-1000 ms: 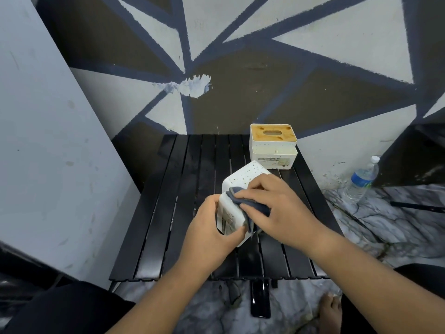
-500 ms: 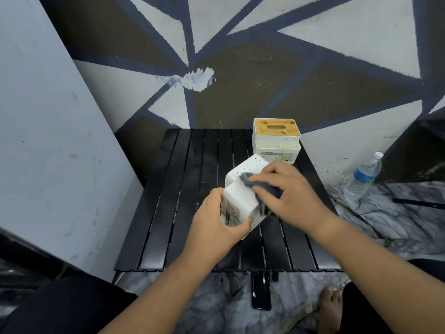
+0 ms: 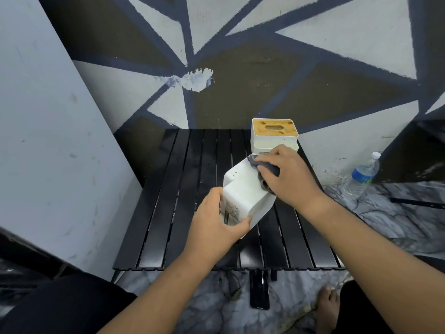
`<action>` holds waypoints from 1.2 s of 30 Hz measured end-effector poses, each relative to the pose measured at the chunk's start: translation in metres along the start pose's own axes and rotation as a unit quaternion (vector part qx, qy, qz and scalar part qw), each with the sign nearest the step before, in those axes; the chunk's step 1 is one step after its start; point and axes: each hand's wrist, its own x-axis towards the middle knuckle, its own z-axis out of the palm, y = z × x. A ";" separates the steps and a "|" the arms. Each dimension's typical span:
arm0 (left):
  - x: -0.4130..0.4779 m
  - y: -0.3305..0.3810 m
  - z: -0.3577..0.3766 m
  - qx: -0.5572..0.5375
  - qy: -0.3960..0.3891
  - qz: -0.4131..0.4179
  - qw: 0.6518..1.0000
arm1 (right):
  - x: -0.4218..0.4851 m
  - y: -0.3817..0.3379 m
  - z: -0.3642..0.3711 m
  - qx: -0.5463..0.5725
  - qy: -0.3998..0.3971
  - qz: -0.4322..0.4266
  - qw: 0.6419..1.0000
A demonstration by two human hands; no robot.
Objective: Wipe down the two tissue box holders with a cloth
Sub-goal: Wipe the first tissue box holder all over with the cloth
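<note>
We see the white tissue box holder (image 3: 243, 189) held tilted just above the black slatted surface (image 3: 183, 189), near its middle. The left hand (image 3: 214, 225) grips its near end, thumb curled round the lower edge. On that end we make out printed marks and a dark strip, too small to read. The right hand (image 3: 289, 174) has its fingers bent over a dark blue-grey cloth (image 3: 269, 168), pressing it on the holder's far upper corner. Behind it the second holder (image 3: 274, 141) stands upright at the surface's far right corner, with a tan slotted lid (image 3: 260, 127). Its small front label is partly hidden by the right hand, and we cannot read it. On the marbled floor (image 3: 397, 225) to the right stands a water bottle (image 3: 362, 175) with a blue label whose wording is illegible.
</note>
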 end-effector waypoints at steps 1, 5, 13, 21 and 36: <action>0.000 0.000 0.000 0.002 0.001 0.000 1.000 | 0.002 -0.003 0.002 -0.008 -0.003 0.000 1.000; 0.000 -0.002 0.001 -0.008 0.000 0.000 1.000 | -0.012 -0.029 0.010 0.013 -0.067 -0.123 0.990; 0.000 -0.004 0.001 -0.009 -0.003 0.004 1.000 | 0.003 -0.031 0.013 0.000 -0.052 -0.074 0.996; 0.000 -0.005 0.001 -0.006 -0.004 0.003 1.000 | 0.013 -0.014 0.009 0.008 -0.033 -0.005 0.999; 0.002 -0.007 0.000 -0.011 -0.010 0.003 1.000 | -0.014 -0.032 0.015 0.019 -0.066 -0.113 0.991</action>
